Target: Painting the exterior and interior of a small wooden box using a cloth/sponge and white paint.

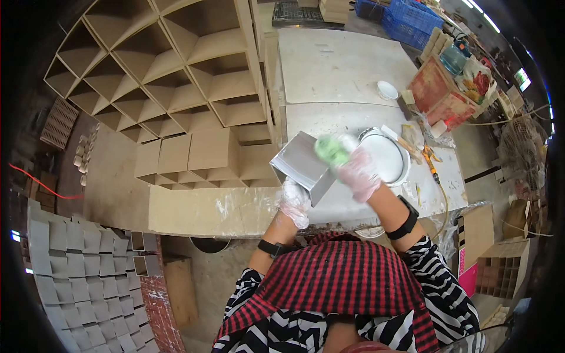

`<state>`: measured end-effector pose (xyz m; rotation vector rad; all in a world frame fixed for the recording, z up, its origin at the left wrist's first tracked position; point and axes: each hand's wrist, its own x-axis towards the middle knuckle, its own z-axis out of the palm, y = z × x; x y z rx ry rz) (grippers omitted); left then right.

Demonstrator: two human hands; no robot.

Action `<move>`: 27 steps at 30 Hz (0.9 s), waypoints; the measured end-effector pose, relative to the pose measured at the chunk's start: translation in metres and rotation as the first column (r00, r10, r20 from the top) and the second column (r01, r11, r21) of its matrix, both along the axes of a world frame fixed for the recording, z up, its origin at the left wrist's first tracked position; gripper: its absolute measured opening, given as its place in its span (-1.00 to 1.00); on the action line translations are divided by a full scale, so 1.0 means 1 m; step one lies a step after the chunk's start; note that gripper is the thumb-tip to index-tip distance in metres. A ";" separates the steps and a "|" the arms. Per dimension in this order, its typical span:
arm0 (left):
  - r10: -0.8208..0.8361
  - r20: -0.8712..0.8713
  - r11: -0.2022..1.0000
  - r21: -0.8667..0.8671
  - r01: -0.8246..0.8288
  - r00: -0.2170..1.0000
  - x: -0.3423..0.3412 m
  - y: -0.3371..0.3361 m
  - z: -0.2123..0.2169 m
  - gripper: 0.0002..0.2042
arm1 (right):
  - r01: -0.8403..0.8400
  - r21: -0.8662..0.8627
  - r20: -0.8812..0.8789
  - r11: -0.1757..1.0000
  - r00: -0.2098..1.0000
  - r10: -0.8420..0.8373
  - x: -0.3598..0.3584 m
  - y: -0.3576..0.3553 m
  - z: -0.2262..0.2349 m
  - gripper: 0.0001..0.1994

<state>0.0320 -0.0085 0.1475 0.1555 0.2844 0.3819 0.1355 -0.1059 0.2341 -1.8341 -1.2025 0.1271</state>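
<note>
Cartons [210, 149] and tub [406, 167] flank left fingers [291, 189] holding grey box [301, 157], right fingers [353, 167] gripping something green [332, 150].

My right hand [360, 175] blurs, as does the green thing [331, 149] at its ten o'clock, too smeared for me to name. The grey box [302, 160] hides some fingers of my left hand [296, 203]. Toward eleven o'clock, my view's upper edge crops the brown compartments [158, 65].

The sleeves [440, 269] are striped black and white, the 2 wristbands [406, 225] black.
</note>
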 end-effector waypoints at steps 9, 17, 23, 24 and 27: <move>-0.275 0.478 0.961 0.128 0.243 0.834 -0.013 0.015 -0.018 -0.67 | -0.346 -0.015 0.001 0.938 0.938 0.346 -0.037 -0.004 0.025 -0.65; -0.220 0.128 0.973 0.097 0.208 0.967 0.002 0.021 -0.014 -0.69 | -0.362 -0.501 0.211 0.786 0.830 0.516 0.004 -0.004 0.051 -0.68; -0.399 0.082 0.916 -0.001 0.400 0.913 0.000 0.004 0.002 -0.68 | -0.351 -0.454 0.513 0.819 0.649 0.562 0.000 0.020 0.029 -0.62; -0.392 0.034 0.920 0.015 0.392 0.919 0.001 0.000 0.004 -0.68 | -0.346 -0.452 0.513 0.822 0.653 0.556 0.018 0.025 0.021 -0.62; -0.357 -0.025 0.934 0.003 0.358 0.934 -0.004 -0.002 0.001 -0.67 | -0.068 -0.785 0.198 0.615 0.914 0.353 0.024 0.057 0.057 -0.58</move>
